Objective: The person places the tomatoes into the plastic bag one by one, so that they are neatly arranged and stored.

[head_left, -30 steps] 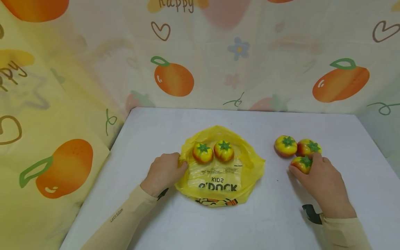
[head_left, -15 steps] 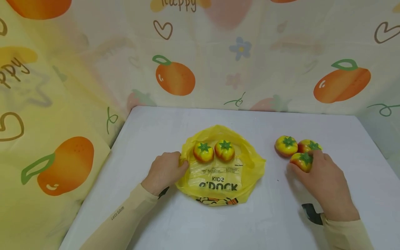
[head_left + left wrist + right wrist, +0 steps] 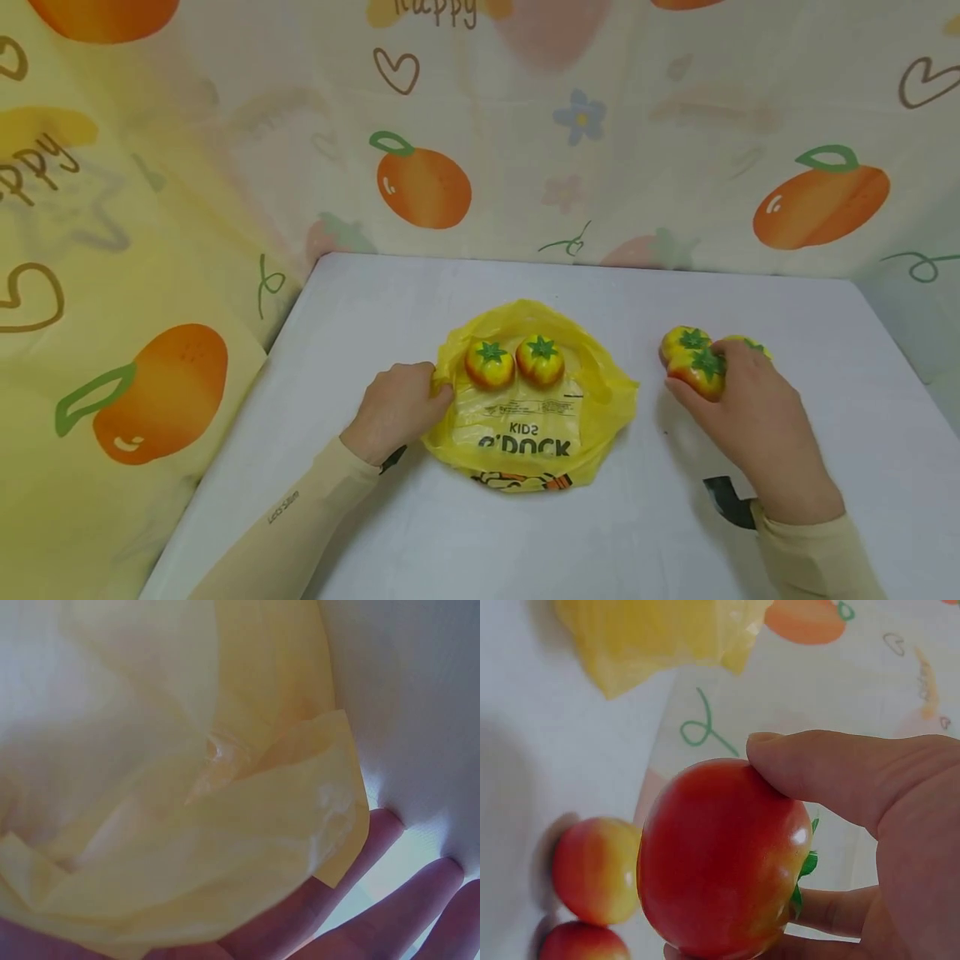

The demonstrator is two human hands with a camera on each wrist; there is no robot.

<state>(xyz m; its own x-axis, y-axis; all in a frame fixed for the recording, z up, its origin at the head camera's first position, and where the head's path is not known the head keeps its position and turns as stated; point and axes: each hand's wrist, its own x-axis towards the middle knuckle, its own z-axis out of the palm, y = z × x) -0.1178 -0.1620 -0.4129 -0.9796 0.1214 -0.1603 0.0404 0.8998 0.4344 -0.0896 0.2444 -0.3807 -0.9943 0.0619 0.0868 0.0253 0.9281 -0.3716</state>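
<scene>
My left hand [image 3: 393, 414] grips the left rim of a yellow plastic bag [image 3: 611, 400], which lies spread on the table with its mouth up. In the left wrist view the thin bag [image 3: 247, 847] covers part of the fingers [image 3: 420, 900]. Two red-yellow tomatoes with green tops, a left one [image 3: 490, 367] and a right one [image 3: 540, 363], sit inside the bag. My right hand [image 3: 780, 433] holds another tomato [image 3: 720, 855] between thumb and fingers, above the table. Behind it are two more tomatoes, one [image 3: 677, 340] partly covered by the held one, the other [image 3: 756, 343] mostly hidden by the hand.
The white table [image 3: 480, 550] reaches to a fruit-printed cloth [image 3: 487, 208] hanging along its back. Another stretch of printed cloth [image 3: 172, 275] hangs at the left. Bare tabletop lies between the bag and the right-hand tomatoes.
My right hand has lifted its tomato and carried it left and slightly back, so it now overlaps the left tomato behind. The left hand keeps its grip on the bag.
</scene>
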